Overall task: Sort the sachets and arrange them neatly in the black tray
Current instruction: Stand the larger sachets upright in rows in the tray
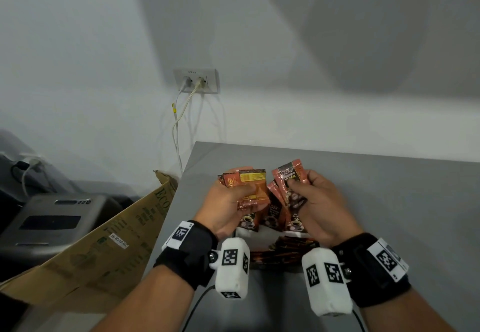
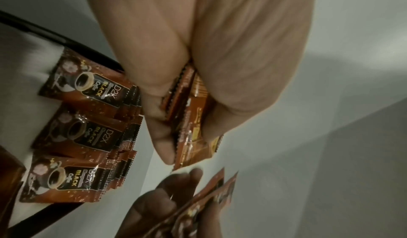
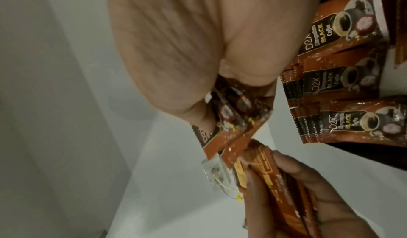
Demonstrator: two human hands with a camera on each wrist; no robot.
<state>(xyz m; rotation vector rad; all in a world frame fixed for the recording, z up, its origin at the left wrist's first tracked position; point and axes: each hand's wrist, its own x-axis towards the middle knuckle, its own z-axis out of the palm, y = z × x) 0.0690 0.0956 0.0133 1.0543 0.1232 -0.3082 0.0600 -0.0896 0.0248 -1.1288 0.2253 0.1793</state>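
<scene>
Over the table my left hand [image 1: 241,191] grips a small stack of brown sachets [image 1: 253,183], their backs with yellow labels facing me. My right hand [image 1: 298,189] pinches a few more D2X black coffee sachets [image 1: 288,176], fronts towards me and fanned out. The two bundles almost touch. Under the hands, the black tray [image 2: 72,43] holds three overlapping rows of the same sachets [image 2: 83,88], face up on a white lining. The right wrist view shows these rows [image 3: 343,78] too. More dark sachets [image 1: 288,251] lie nearer to me, partly hidden by the wrist cameras.
The grey table [image 1: 389,202] ends at its left edge close to my left hand. Beside that edge leans an open cardboard box [image 1: 124,228], with a grey device [image 1: 52,217] further left. A wall socket [image 1: 196,81] with cables hangs behind the table's corner.
</scene>
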